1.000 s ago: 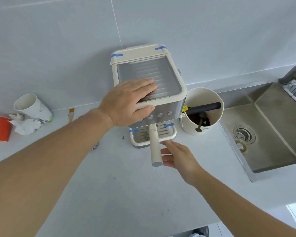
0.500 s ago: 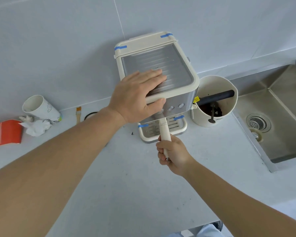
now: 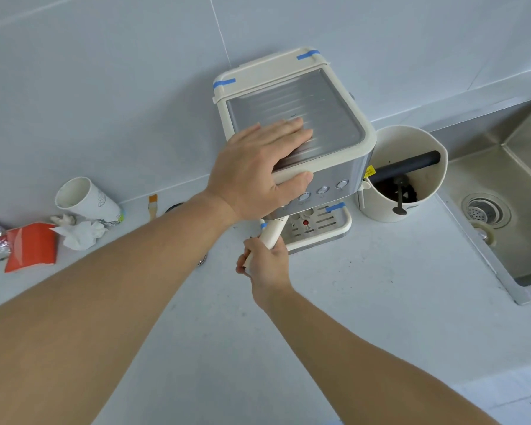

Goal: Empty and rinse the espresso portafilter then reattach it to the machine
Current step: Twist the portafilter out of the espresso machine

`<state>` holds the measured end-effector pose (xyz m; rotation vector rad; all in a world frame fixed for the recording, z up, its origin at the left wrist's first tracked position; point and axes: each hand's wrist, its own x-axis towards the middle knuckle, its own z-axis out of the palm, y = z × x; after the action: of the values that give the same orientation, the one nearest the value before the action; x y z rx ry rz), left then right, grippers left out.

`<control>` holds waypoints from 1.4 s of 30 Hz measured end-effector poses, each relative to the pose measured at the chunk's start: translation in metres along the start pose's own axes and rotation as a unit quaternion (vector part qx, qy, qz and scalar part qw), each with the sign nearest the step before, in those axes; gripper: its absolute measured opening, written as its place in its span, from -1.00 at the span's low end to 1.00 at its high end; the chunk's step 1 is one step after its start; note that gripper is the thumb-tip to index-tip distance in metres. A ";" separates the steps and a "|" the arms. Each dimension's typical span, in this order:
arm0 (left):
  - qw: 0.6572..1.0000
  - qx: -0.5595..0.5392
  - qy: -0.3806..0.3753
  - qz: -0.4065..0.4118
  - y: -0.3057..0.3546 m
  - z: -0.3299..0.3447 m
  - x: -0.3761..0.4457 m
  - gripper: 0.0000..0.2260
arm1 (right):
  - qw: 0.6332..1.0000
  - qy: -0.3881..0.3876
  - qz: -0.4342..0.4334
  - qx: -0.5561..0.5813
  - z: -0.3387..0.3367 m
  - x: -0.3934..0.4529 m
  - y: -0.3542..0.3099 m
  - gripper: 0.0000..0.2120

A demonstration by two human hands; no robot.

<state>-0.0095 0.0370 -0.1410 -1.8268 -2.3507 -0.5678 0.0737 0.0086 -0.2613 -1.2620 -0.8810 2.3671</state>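
Observation:
A cream and steel espresso machine (image 3: 328, 96) stands against the wall on the white counter. My left hand (image 3: 258, 170) lies flat on its ribbed top, thumb hooked over the front edge above the buttons. The portafilter's cream handle (image 3: 273, 232) sticks out from under the machine's front, angled down to the left. My right hand (image 3: 265, 265) is closed around the lower end of that handle. The portafilter's head is hidden under the machine and my left hand. The drip tray (image 3: 319, 228) sits below.
A cream knock box (image 3: 411, 148) with a black bar and dark grounds stands right of the machine. A steel sink (image 3: 509, 191) with a drain lies at far right. A paper cup (image 3: 83, 200), crumpled tissue (image 3: 80, 234), an orange packet (image 3: 31, 246) and a small brush (image 3: 152, 205) lie at left.
My right hand reached in, closed on the portafilter handle, and has swung it from pointing straight forward to pointing left. My left hand stayed pressed on the machine's top.

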 end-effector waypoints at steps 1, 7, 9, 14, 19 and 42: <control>1.000 0.001 0.001 -0.001 0.000 0.000 0.000 -0.45 | 1.000 -0.002 -0.002 0.000 0.000 0.000 0.001 -0.87; 1.000 0.002 -0.005 0.003 0.000 -0.002 0.000 -0.44 | 1.000 -0.005 -0.009 0.024 0.011 0.007 0.004 -0.89; 1.000 0.003 -0.007 0.003 -0.001 -0.002 0.000 -0.44 | 0.999 -0.008 -0.009 0.032 0.015 0.010 0.005 -0.89; 1.000 0.007 -0.006 0.003 -0.001 -0.001 0.000 -0.45 | 0.997 -0.018 0.033 0.073 0.017 0.013 0.008 -0.89; 1.000 0.011 -0.006 0.006 -0.001 -0.001 0.001 -0.46 | 0.992 -0.031 0.086 0.086 -0.001 0.003 0.020 -0.85; 0.999 0.012 -0.046 -0.014 0.003 -0.008 -0.001 -0.44 | 0.982 -0.104 0.141 -0.076 -0.163 -0.088 -0.005 -0.82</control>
<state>-0.0080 0.0339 -0.1334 -1.8502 -2.4340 -0.4661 0.2577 0.0262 -0.2709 -1.2879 -1.0207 2.7397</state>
